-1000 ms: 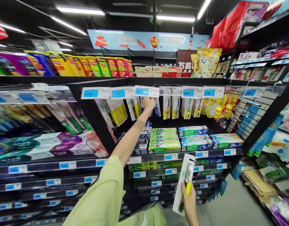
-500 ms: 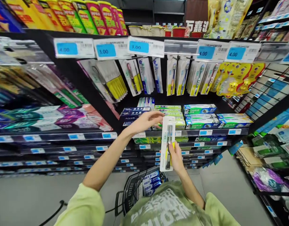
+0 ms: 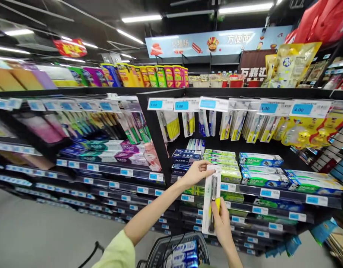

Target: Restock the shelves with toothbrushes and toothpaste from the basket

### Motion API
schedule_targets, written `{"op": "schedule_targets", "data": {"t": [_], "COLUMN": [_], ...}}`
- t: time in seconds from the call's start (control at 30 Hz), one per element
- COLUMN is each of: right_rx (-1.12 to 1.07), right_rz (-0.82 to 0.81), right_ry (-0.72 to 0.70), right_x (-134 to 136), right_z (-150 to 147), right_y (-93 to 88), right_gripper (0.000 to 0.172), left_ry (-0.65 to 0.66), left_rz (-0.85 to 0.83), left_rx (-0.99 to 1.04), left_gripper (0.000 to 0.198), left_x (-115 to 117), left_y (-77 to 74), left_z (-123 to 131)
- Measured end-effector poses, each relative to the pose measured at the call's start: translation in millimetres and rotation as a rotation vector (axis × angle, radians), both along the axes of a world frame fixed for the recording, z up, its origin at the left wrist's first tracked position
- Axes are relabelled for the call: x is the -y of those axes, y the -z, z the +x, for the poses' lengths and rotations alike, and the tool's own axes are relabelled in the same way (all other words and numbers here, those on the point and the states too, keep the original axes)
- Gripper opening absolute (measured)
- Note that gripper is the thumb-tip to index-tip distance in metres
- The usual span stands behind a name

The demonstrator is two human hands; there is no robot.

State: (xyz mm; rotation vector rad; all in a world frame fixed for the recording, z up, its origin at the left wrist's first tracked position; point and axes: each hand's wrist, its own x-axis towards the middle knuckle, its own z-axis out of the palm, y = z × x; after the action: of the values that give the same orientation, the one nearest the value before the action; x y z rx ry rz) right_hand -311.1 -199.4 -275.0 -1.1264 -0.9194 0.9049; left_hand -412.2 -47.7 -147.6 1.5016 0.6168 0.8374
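Observation:
A packaged toothbrush point(image 3: 213, 186) with a dark handle stands upright in its white and yellow blister pack in front of the shelves. My right hand point(image 3: 222, 219) grips its lower half, thumb across the front. At the top edge of the pack, my left hand point(image 3: 197, 174) is closed with its fingertips on the upper corner. Similar toothbrush packs point(image 3: 233, 124) hang from hooks behind. Below me is a dark shopping basket point(image 3: 206, 247) with several blue and white toothpaste boxes point(image 3: 184, 257) inside.
Green toothpaste boxes point(image 3: 225, 171) and Darlie boxes point(image 3: 262, 175) lie on the shelf just behind my hands. Price tags point(image 3: 216, 103) line the rail above. A wire rack point(image 3: 341, 145) stands at the right, and snack cans point(image 3: 160, 75) stand on top.
The view has tilted up and turned left, showing the ceiling and more shelves. My left fingers have come onto the pack's top edge. My right hand keeps its grip.

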Motion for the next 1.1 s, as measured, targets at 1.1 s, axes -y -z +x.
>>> {"op": "schedule_targets", "data": {"t": [1.1], "right_rx": [0.171], "right_rz": [0.489], "right_ry": [-0.307], "right_x": [-161.8], "right_z": [-32.4], "right_y": [-157.3], "right_gripper": [0.042], "left_ry": [-0.816], "left_rz": [1.043], "left_rx": [-0.218], "left_gripper": [0.069], "left_x": [-32.3], "left_y": [-85.2], "left_z": [-81.7]}}
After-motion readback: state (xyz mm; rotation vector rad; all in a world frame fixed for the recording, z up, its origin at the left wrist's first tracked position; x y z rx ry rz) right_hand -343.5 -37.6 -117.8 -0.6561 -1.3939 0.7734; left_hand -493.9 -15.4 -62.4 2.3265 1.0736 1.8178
